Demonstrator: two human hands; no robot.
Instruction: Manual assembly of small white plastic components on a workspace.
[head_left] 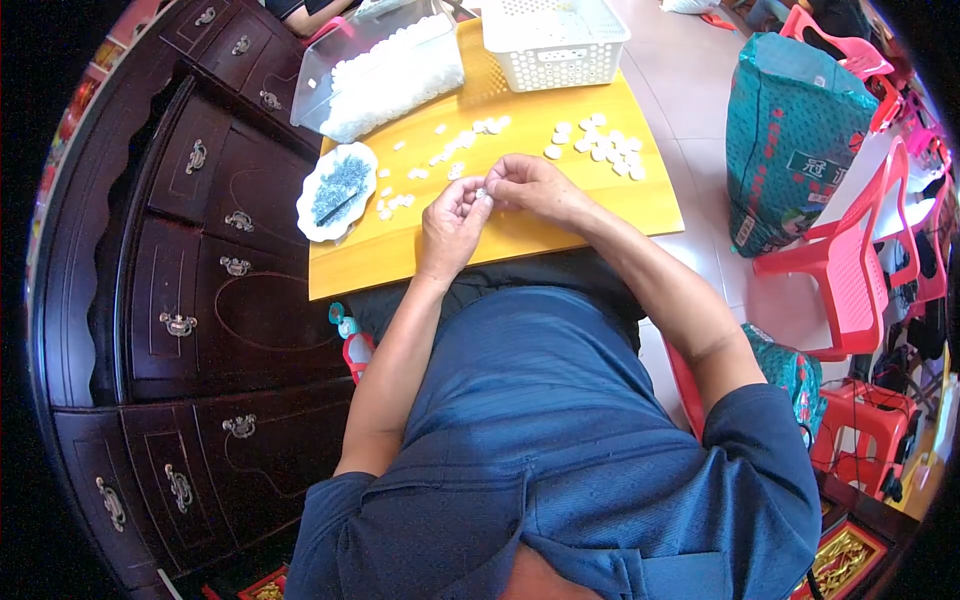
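Note:
My left hand [452, 222] and my right hand [536, 188] meet over the near part of the yellow table [560, 225]. Their fingertips are pinched together around a small white piece [481, 193], mostly covered by the fingers. Which hand bears its weight I cannot make out. Beyond my left hand lie scattered small white parts [388, 207]. Several round white discs [620, 152] are spread past my right hand. A white scalloped plate [309, 212] at the table's left edge holds a heap of small dark grey-blue parts [345, 187].
A clear bin [311, 92] full of white round pieces and a white perforated basket [556, 72] stand at the far side. Dark wooden drawers [200, 290] flank the left. On the right are a teal woven bag [795, 140] and pink plastic chairs [845, 285].

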